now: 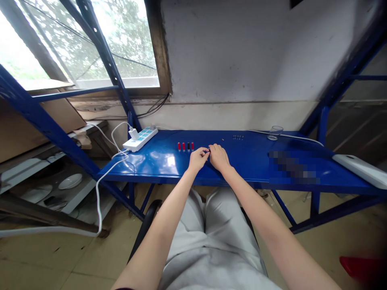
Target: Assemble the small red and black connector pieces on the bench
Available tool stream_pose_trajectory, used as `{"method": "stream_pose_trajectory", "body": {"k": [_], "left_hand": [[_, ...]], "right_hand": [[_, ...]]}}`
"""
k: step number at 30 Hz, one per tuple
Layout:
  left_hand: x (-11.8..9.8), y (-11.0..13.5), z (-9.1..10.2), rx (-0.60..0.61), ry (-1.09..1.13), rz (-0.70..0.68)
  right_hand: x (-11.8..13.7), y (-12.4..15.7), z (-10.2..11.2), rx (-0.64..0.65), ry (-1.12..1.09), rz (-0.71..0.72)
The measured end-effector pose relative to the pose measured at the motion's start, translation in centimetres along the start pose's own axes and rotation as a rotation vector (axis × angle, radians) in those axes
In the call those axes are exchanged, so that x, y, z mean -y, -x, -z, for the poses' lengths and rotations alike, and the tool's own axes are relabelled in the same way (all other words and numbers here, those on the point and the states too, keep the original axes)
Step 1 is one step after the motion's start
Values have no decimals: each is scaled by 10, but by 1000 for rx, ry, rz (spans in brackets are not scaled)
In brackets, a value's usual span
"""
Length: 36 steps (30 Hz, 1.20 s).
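Observation:
My left hand (pixel 198 159) and my right hand (pixel 219 157) meet above the blue table, near its front edge. The left thumb and index finger are pinched together. My right fingers curl down close against the left fingertips. Something small and dark shows between the two hands, too little of it visible to name. Just beyond the left hand stands a row of small cylinders with clear ends: red ones (pixel 179 147) and a black one (pixel 188 147). Farther back, to the right of the hands, several tiny pieces (pixel 238 137) lie in a line.
A white power strip (pixel 140 139) with a plug lies at the table's left end. Toward the back right stands a clear glass (pixel 275 133). A blurred-out dark item (pixel 292 166) and a white device (pixel 361 169) lie on the right. Blue frame posts (pixel 323 129) flank the table (pixel 250 169).

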<state>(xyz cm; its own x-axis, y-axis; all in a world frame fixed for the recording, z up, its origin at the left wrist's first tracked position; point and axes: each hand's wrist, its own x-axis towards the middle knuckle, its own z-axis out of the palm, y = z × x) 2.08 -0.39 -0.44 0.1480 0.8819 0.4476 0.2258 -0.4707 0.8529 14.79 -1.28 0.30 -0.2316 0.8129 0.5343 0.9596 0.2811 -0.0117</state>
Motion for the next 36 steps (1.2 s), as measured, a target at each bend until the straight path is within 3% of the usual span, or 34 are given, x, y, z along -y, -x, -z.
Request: {"method": "stream_pose_trajectory", "body": {"k": [4, 8, 16, 30, 36], "left_hand": [[1, -2, 0, -3, 80, 28], [-1, -3, 2, -79, 151, 70], [3, -8, 2, -177, 229, 71], [6, -5, 2, -184, 90, 15], [3, -5, 3, -158, 146, 37]], "right_hand": [[-1, 0, 0, -46, -57, -1], [-5, 0, 0, -90, -117, -44], [-10, 0, -2, -63, -150, -110], [-9, 1, -2, -96, -138, -59], [-10, 1, 0, -102, -140, -50]]}}
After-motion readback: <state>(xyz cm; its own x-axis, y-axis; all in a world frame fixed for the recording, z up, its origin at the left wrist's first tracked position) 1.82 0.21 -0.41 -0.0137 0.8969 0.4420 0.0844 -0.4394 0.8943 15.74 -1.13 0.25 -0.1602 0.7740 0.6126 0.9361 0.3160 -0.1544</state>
